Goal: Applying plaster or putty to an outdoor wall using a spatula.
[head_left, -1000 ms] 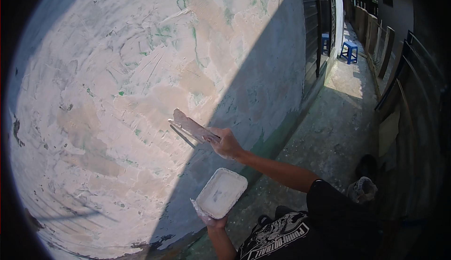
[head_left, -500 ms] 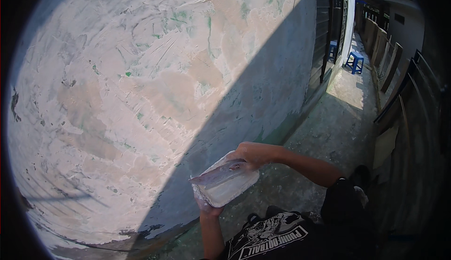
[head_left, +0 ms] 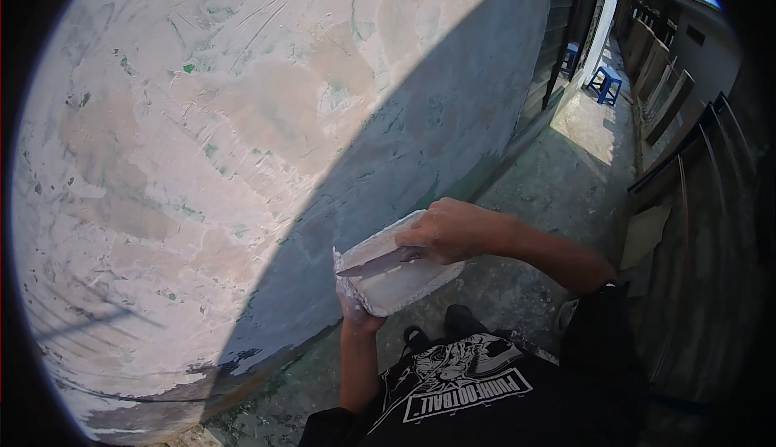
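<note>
A shallow white rectangular tray point(head_left: 408, 289) with a putty-smeared rim is in my left hand point(head_left: 357, 311), which grips it at its lower left end. My right hand point(head_left: 443, 229) is closed on a wide flat scraper point(head_left: 373, 267) coated in pale residue. Its blade lies across the tray, reaching the left rim near my left hand. The rough, patchy white and pinkish wall point(head_left: 218, 124) fills the left, with green flecks and a diagonal shadow across it.
A concrete walkway point(head_left: 546, 204) runs along the wall past a louvred window point(head_left: 543, 59) to a blue stool point(head_left: 605, 85). Fence boards point(head_left: 671, 103), metal bars point(head_left: 711, 136) and a leaning panel point(head_left: 643, 237) line the right side. My feet point(head_left: 461, 322) show below the tray.
The scraper has come down from the wall into the tray. Both hands and the tray have since shifted upward in the picture, with the blade's angle slightly changed.
</note>
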`<state>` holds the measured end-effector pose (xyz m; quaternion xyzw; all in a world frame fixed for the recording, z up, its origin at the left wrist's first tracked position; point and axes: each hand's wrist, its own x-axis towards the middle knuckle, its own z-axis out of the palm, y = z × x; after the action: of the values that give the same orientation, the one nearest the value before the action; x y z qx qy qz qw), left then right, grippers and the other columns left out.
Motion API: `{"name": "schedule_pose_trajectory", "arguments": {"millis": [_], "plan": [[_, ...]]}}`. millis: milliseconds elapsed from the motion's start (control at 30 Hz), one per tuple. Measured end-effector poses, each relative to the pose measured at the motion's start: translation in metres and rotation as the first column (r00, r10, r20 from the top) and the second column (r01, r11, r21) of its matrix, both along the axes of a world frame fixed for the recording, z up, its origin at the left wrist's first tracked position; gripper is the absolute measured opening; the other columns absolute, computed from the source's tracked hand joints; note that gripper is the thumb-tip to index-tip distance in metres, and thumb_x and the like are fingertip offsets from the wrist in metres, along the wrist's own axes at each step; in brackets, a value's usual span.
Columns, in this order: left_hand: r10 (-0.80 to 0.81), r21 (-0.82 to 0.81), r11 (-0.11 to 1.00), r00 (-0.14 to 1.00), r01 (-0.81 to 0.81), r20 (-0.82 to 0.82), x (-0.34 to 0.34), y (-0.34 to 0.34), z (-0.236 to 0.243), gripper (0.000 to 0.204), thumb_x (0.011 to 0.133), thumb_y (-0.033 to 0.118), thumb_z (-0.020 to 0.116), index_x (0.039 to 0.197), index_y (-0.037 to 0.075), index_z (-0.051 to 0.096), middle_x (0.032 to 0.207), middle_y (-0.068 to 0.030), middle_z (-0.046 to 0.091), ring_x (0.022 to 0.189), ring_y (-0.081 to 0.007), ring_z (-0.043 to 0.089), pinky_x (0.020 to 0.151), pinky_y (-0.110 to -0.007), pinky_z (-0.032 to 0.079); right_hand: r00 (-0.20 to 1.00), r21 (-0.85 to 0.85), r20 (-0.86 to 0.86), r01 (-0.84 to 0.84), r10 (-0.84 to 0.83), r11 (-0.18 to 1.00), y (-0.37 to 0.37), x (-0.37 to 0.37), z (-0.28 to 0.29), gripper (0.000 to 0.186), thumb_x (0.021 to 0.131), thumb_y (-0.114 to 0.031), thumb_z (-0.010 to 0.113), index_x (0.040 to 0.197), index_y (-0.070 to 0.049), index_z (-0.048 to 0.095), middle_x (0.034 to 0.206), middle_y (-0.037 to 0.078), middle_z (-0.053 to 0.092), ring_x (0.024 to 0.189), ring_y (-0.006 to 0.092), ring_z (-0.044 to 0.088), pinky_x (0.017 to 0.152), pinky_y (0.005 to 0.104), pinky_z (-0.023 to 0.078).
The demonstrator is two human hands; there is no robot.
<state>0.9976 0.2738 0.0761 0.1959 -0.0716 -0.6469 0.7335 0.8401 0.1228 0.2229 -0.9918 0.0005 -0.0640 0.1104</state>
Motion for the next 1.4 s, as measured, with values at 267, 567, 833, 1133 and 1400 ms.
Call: {"name": "schedule_pose_trajectory", "arguments": {"millis": [267, 567, 833, 1133, 1400], "plan": [[-0.076, -0.026, 0.997, 0.995, 0.074, -0.062, -0.011, -0.018, 0.001, 0.080, 0.092, 0.067, 0.027, 0.135, 0.001, 0.043, 0.131, -0.0188, 0.052, 0.116, -0.0332, 0.055, 0.097, -0.045, 0.047, 0.984, -0.262, 0.148, -0.053, 0.095, 0.964, -0.003, -0.016, -0.028, 0.009, 0.078, -0.014, 0.060, 0.086, -0.010, 0.056, 0.068, 0.006, 0.061, 0.069, 0.0242, 0.067, 0.057, 0.0377, 0.052], [-0.016, 0.071, 0.997, 0.989, 0.005, 0.149, -0.038, -0.054, 0.008, 0.077, 0.094, 0.064, 0.027, 0.137, 0.002, 0.040, 0.134, -0.0186, 0.049, 0.117, -0.0333, 0.054, 0.099, -0.046, 0.045, 0.987, -0.264, 0.147, -0.030, 0.071, 0.964, -0.038, -0.041, -0.025, 0.015, 0.076, -0.015, 0.061, 0.089, -0.010, 0.054, 0.079, 0.003, 0.063, 0.074, 0.0218, 0.068, 0.060, 0.0348, 0.055], [0.022, 0.038, 0.999, 1.000, -0.021, -0.015, -0.050, -0.082, -0.002, 0.074, 0.094, 0.062, 0.027, 0.135, 0.003, 0.042, 0.131, -0.0187, 0.051, 0.115, -0.0344, 0.055, 0.097, -0.048, 0.047, 0.989, -0.244, 0.078, -0.106, 0.128, 0.964, -0.058, -0.065, -0.046, 0.020, 0.075, -0.014, 0.062, 0.094, -0.014, 0.055, 0.084, 0.001, 0.056, 0.079, 0.0162, 0.065, 0.054, 0.0301, 0.053], [0.052, 0.017, 0.999, 0.997, -0.051, -0.050, -0.065, -0.112, 0.001, 0.074, 0.094, 0.062, 0.028, 0.132, 0.001, 0.044, 0.127, -0.0197, 0.054, 0.111, -0.0357, 0.057, 0.095, -0.048, 0.048, 0.983, -0.134, 0.092, -0.145, 0.158, 0.980, -0.099, -0.082, -0.036, 0.021, 0.074, -0.013, 0.063, 0.094, -0.014, 0.057, 0.081, 0.001, 0.056, 0.077, 0.0170, 0.065, 0.052, 0.0325, 0.052], [0.078, 0.035, 0.996, 0.996, -0.076, -0.046, -0.082, -0.140, 0.005, 0.075, 0.094, 0.064, 0.026, 0.131, 0.000, 0.045, 0.125, -0.0199, 0.055, 0.108, -0.0359, 0.058, 0.095, -0.048, 0.048, 0.984, -0.103, 0.019, -0.177, 0.180, 0.979, -0.134, -0.097, -0.033, 0.022, 0.073, -0.015, 0.064, 0.094, -0.014, 0.056, 0.079, 0.002, 0.055, 0.078, 0.0193, 0.065, 0.053, 0.0357, 0.051]]}}
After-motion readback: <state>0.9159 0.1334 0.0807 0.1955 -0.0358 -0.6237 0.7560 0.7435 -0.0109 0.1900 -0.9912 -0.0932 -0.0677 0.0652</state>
